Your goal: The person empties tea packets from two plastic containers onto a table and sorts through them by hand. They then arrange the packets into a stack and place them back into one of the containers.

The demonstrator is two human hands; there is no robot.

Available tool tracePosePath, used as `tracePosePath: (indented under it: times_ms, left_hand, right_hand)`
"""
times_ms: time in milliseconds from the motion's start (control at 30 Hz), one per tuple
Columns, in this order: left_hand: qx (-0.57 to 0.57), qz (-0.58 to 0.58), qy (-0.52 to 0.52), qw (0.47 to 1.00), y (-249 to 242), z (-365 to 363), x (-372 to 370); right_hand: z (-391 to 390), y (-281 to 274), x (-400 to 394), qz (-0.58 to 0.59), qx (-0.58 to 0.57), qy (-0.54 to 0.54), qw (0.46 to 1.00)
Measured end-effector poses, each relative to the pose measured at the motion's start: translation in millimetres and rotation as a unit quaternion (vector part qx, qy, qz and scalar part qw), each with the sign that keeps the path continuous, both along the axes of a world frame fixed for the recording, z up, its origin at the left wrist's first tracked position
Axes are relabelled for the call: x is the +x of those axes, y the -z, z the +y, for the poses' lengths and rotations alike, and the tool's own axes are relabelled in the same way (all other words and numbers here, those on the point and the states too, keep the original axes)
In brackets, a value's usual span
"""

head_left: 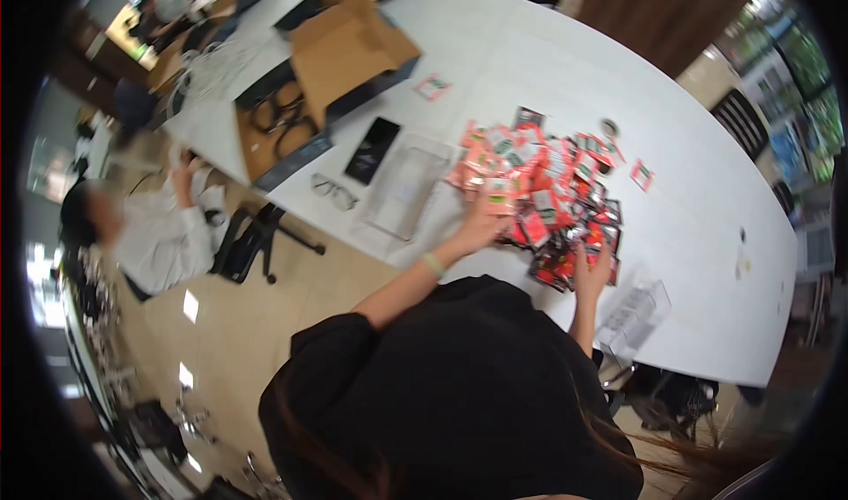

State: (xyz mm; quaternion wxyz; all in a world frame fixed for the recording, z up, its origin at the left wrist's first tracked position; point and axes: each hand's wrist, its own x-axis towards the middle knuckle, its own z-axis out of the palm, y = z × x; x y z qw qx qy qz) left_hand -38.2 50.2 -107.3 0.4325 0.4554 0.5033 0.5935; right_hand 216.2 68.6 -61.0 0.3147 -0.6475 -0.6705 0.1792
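Observation:
A loose heap of small packets lies on the white table in front of me: pink-and-white packets [530, 160] at the far and left side, red-and-black packets [549, 268] nearer and to the right. My left hand [482, 226] is at the heap's left edge, its fingers closed on a pink packet [500, 196]. At the near right edge, my right hand [594, 268] has its fingers curled against a red packet [597, 235]. Blur hides the exact fingertip contact. Beside the left forearm stands a clear plastic tray [402, 201]; another clear container [638, 316] is right of my right hand.
A black phone [373, 150] and glasses [334, 192] lie left of the tray. Beyond them is an open cardboard box [353, 54] with dark looped items inside. Single packets [642, 175] lie apart from the heap. A person in white [163, 235] sits at the left.

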Motion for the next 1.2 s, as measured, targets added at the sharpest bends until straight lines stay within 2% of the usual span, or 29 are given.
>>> tracePosePath:
  times_ms: [33, 67, 100, 133, 167, 200, 233, 300, 333, 367, 433, 467, 500, 533, 567, 633, 700, 767, 800, 867, 900, 967, 1000, 1033, 1067, 1100, 1133, 1167, 1200]
  left_hand:
    - [-0.117, 0.104, -0.020, 0.988, 25, -13, -13]
    - [-0.147, 0.168, 0.008, 0.975, 5, -27, -27]
    - [-0.178, 0.232, 0.032, 0.956, -20, -39, -36]
    - [-0.177, 0.231, 0.042, 0.956, -12, -49, -39]
    - [-0.216, 0.284, 0.001, 0.934, -2, -60, -39]
    - [-0.254, 0.336, -0.044, 0.906, 8, -67, -37]
    - [-0.257, 0.337, -0.041, 0.905, 8, -70, -35]
    - [-0.223, 0.283, -0.062, 0.931, 10, -77, -27]
    - [-0.230, 0.201, -0.037, 0.951, 7, -72, -19]
    - [-0.232, 0.202, -0.033, 0.951, -2, -66, -11]
    - [-0.345, 0.043, 0.099, 0.932, -18, -54, 3]
    - [-0.344, 0.044, 0.101, 0.932, -14, -49, 8]
    - [-0.386, -0.097, 0.129, 0.908, -7, -44, 11]
    - [-0.420, -0.237, 0.154, 0.863, -2, -41, 14]
    - [-0.419, -0.234, 0.154, 0.863, 0, -38, 17]
    - [-0.316, -0.314, 0.188, 0.875, 0, -32, 23]
    - [-0.296, -0.318, 0.191, 0.880, -2, -29, 26]
    - [-0.250, -0.203, 0.180, 0.930, -19, -23, 22]
    - [-0.225, -0.222, 0.144, 0.938, -17, -22, 24]
    - [-0.214, -0.212, 0.165, 0.939, -44, -11, 16]
    - [-0.166, -0.180, 0.159, 0.956, -58, -8, 9]
    - [-0.094, -0.118, 0.121, 0.981, -56, 1, -3]
    - [-0.073, -0.094, 0.094, 0.988, -40, 8, -10]
    - [-0.060, -0.081, 0.068, 0.993, -34, 14, -20]
    - [-0.059, -0.046, 0.019, 0.997, -28, 18, -26]
    - [-0.058, -0.014, -0.028, 0.998, -24, 24, -34]
    - [-0.049, -0.010, -0.045, 0.998, -19, 32, -42]
    - [-0.047, 0.129, -0.103, 0.985, -13, 39, -50]
    - [-0.048, 0.262, -0.158, 0.951, -11, 45, -55]
  right_hand:
    - [-3, 14, 10, -0.035, -0.041, 0.047, 0.997]
    - [-10, 24, 17, -0.052, -0.109, 0.094, 0.988]
    - [-20, 30, 22, -0.053, -0.111, 0.109, 0.986]
    - [-28, 32, 22, -0.065, -0.124, 0.108, 0.984]
    - [-34, 37, 24, -0.077, -0.138, 0.104, 0.982]
    - [-38, 49, 28, -0.079, -0.082, 0.076, 0.991]
    - [-40, 48, 25, -0.080, -0.085, 0.078, 0.990]
    - [-45, 50, 12, 0.039, -0.083, 0.058, 0.994]
    - [-47, 53, 3, 0.065, -0.078, 0.057, 0.993]
    - [-46, 55, -7, 0.080, -0.075, 0.042, 0.993]
    - [-45, 47, -24, 0.169, -0.179, 0.009, 0.969]
    - [-45, 54, -32, 0.207, -0.182, -0.002, 0.961]
    - [-45, 59, -41, 0.245, -0.184, -0.014, 0.952]
    - [-42, 55, -47, 0.333, -0.270, -0.024, 0.903]
    - [-41, 42, -57, 0.336, -0.269, -0.024, 0.903]
    - [-38, 21, -72, 0.514, -0.383, -0.001, 0.767]
    - [-32, 23, -73, 0.503, -0.386, -0.017, 0.773]
    - [-22, 18, -75, 0.582, -0.324, -0.079, 0.742]
    - [-20, 7, -75, 0.601, -0.311, -0.066, 0.733]
    - [-12, -3, -69, 0.642, -0.281, -0.069, 0.710]
    - [-8, -9, -66, 0.639, -0.246, -0.074, 0.725]
    - [5, -9, -53, 0.690, -0.198, -0.043, 0.695]
    - [13, -7, -46, 0.687, -0.156, -0.055, 0.707]
    - [28, 18, -21, 0.587, -0.153, -0.020, 0.795]
    - [34, 20, -11, 0.488, -0.135, 0.041, 0.861]
    - [47, 45, 7, 0.469, -0.064, 0.039, 0.880]
    - [53, 47, 16, 0.370, -0.038, 0.065, 0.926]
    - [61, 41, 32, 0.191, -0.074, 0.094, 0.974]
    - [70, 52, 44, 0.109, -0.035, 0.114, 0.987]
